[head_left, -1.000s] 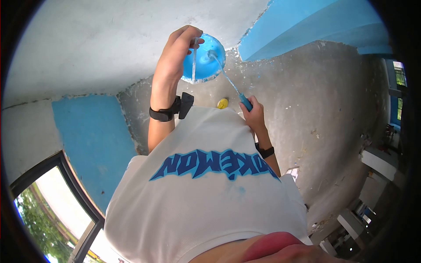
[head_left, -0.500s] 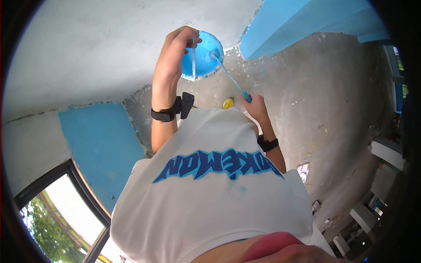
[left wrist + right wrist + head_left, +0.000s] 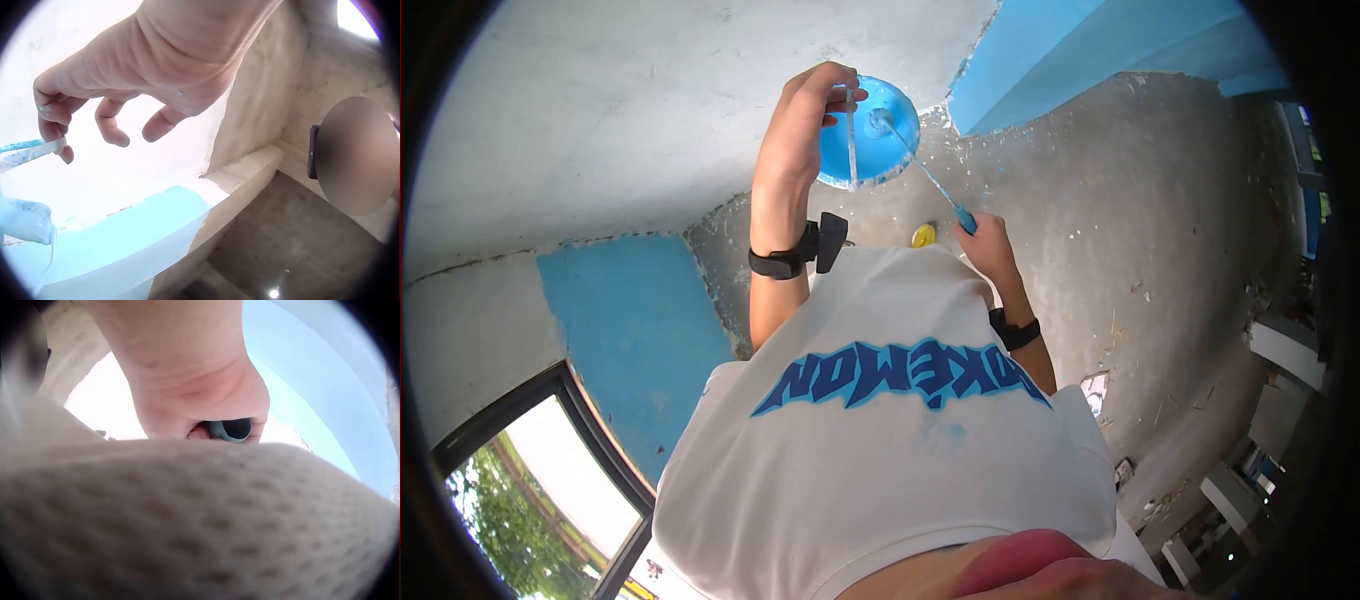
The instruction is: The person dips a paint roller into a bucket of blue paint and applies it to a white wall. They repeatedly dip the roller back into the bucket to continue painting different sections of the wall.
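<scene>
My left hand [image 3: 798,130] holds a paint bucket [image 3: 832,160] up by its pale, paint-smeared strap handle [image 3: 852,150]. Thumb and forefinger pinch that strap in the left wrist view, while the other fingers [image 3: 112,128] hang loosely bent. Bright blue paint [image 3: 880,155] covers the inside of the bucket. A paint roller reaches into it, its coated head [image 3: 880,120] lying at the paint and its thin rod slanting over the rim. The right hand [image 3: 988,245] grips the roller's blue-green handle [image 3: 967,220]; the hollow handle end [image 3: 237,429] shows within the curled fingers in the right wrist view.
A whitish wall [image 3: 600,110] rises close beyond the bucket, with a blue-painted part [image 3: 630,330] beside a dark-framed window [image 3: 550,470]. More blue paint [image 3: 1100,60] covers the wall at upper right. Specks dot the grey floor [image 3: 1120,220], and a yellow shoe tip [image 3: 923,236] shows below.
Over the last second the right hand and roller handle have moved slightly right. The bucket has shifted a little, and the roller head stays inside it. Both grips look the same.
</scene>
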Tool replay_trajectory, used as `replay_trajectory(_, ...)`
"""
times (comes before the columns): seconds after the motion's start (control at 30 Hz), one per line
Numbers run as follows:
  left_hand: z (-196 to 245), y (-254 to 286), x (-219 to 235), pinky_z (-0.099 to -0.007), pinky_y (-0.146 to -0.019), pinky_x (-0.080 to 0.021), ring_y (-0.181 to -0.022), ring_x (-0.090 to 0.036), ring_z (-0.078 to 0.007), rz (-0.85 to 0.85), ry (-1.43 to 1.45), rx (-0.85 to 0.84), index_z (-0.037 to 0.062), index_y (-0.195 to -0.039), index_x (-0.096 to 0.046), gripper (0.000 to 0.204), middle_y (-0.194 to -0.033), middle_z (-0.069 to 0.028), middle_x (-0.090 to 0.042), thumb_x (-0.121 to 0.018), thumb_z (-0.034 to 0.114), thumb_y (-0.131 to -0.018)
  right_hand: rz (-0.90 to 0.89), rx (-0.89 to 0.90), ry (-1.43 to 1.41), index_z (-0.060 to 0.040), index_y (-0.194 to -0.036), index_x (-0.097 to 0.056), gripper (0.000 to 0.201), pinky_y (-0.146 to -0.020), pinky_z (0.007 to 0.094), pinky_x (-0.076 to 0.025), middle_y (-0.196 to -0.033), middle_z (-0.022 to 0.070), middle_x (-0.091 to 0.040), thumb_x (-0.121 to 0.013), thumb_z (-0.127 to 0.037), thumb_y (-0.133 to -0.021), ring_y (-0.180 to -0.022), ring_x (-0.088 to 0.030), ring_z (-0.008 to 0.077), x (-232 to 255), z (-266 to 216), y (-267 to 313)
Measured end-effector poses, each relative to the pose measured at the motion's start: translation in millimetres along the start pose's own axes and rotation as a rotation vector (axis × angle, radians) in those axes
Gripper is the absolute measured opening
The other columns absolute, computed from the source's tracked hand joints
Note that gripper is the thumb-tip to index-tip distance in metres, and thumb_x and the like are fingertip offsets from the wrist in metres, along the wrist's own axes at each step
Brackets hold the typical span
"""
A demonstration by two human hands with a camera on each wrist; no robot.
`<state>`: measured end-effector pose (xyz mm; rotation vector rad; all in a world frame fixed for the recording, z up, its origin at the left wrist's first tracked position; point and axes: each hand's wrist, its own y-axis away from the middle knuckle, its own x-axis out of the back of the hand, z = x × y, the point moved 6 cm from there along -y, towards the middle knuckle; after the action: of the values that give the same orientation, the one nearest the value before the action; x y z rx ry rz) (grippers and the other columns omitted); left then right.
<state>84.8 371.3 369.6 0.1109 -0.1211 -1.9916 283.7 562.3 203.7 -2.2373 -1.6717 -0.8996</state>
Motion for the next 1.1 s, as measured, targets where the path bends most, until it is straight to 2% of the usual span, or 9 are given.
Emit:
replay_trajectory(0.2, 2.1, -0.8, -9.2, -0.0311, -0.085, -0.030, -0.092, -0.056, -0.0205, -0.017, -0.038, -0.025, 0.0086, -0.089, -0.064, 0.033, -0.094, -0.0079, -0.063, -0.047, 0.037, -0.086, 0.032, 0.013, -0.093, 0.0075, -0.076, -0.059, 0.026, -0.056, 0.0397, -0.044, -0.063, 0.0243, -0.055, -0.063, -0.017, -0.084, -0.055, -0.053, 0.0384, 18.0, -11.4, 7.9)
replay_trajectory(0.27, 5.7, 2.8, -8.3, -0.0307, -0.080, -0.034, -0.083, -0.052, -0.0157, 0.031, -0.040, -0.027, 0.0069, -0.084, -0.065, 0.033, -0.087, -0.0067, -0.065, -0.051, 0.037, -0.081, 0.027, -0.004, -0.079, 0.0074, -0.076, -0.059, 0.028, -0.056, 0.0398, -0.044, -0.063, 0.0244, -0.055, -0.063, -0.019, -0.085, -0.056, -0.054, 0.0388, 18.0, -12.0, 8.9)
replay_trajectory(0.6, 1.1, 0.8, -9.4, -0.0308, -0.080, -0.033, -0.082, -0.052, -0.0163, 0.012, 0.026, -0.018, 0.0075, -0.083, -0.064, 0.033, -0.085, -0.0079, -0.065, -0.049, 0.037, -0.083, -0.036, -0.036, -0.048, 0.0068, -0.077, -0.060, 0.028, -0.060, 0.0420, -0.045, -0.066, 0.0249, -0.057, -0.062, -0.020, -0.085, -0.062, -0.055, 0.0422, 26.1, -24.0, 17.7)
replay_trajectory(0.67, -0.1, 0.5, -8.9, -0.0311, -0.085, -0.030, -0.094, -0.056, -0.0212, -0.003, 0.016, 0.023, 0.0094, -0.079, -0.061, 0.033, -0.088, -0.0101, -0.064, -0.048, 0.039, -0.084, -0.009, -0.015, -0.033, 0.0067, -0.077, -0.060, 0.028, -0.059, 0.0415, -0.045, -0.065, 0.0246, -0.057, -0.062, -0.020, -0.085, -0.061, -0.055, 0.0416, 29.8, -27.7, 17.4)
replay_trajectory(0.9, 2.0, 2.4, -14.4, -0.0312, -0.086, -0.029, -0.097, -0.055, -0.0226, 0.008, 0.003, 0.035, 0.0099, -0.076, -0.059, 0.031, -0.083, -0.0093, -0.060, -0.049, 0.039, -0.083, -0.070, -0.032, 0.047, 0.0078, -0.079, -0.060, 0.027, -0.057, 0.0396, -0.044, -0.065, 0.0251, -0.057, -0.062, -0.019, -0.085, -0.058, -0.054, 0.0407, 39.0, -23.4, 10.8)
replay_trajectory(0.97, -0.1, 0.7, -12.0, -0.0311, -0.086, -0.029, -0.098, -0.055, -0.0223, 0.002, 0.037, 0.044, 0.0095, -0.076, -0.059, 0.032, -0.085, -0.0101, -0.061, -0.050, 0.039, -0.082, 0.004, 0.001, -0.048, 0.0073, -0.072, -0.052, 0.031, -0.052, 0.0360, -0.039, -0.056, 0.0157, -0.045, -0.062, -0.018, -0.085, -0.052, -0.037, 0.0187, 49.4, -31.7, 13.8)
replay_trajectory(1.0, 0.8, 0.7, -12.4, -0.0311, -0.086, -0.029, -0.098, -0.055, -0.0223, 0.000, 0.035, 0.043, 0.0095, -0.076, -0.059, 0.032, -0.085, -0.0101, -0.061, -0.050, 0.039, -0.082, 0.005, 0.000, -0.050, 0.0073, -0.072, -0.052, 0.031, -0.052, 0.0360, -0.039, -0.056, 0.0157, -0.045, -0.062, -0.018, -0.085, -0.052, -0.037, 0.0187, 48.6, -32.1, 13.2)
replay_trajectory(1.07, 1.4, 2.0, -11.6, -0.0308, -0.085, -0.030, -0.098, -0.055, -0.0222, 0.016, 0.045, 0.052, 0.0095, -0.076, -0.059, 0.032, -0.086, -0.0101, -0.061, -0.051, 0.040, -0.082, -0.021, -0.035, -0.045, 0.0078, -0.078, -0.060, 0.028, -0.059, 0.0417, -0.045, -0.067, 0.0252, -0.058, -0.061, -0.019, -0.085, -0.061, -0.056, 0.0406, 42.2, -31.0, 11.3)
replay_trajectory(1.1, 1.6, 1.6, -10.6, -0.0308, -0.085, -0.030, -0.098, -0.055, -0.0222, 0.014, 0.045, 0.052, 0.0095, -0.076, -0.059, 0.032, -0.086, -0.0101, -0.061, -0.051, 0.040, -0.082, -0.020, -0.035, -0.045, 0.0078, -0.078, -0.060, 0.028, -0.059, 0.0417, -0.045, -0.067, 0.0252, -0.058, -0.061, -0.019, -0.085, -0.061, -0.056, 0.0406, 35.7, -27.9, 9.2)
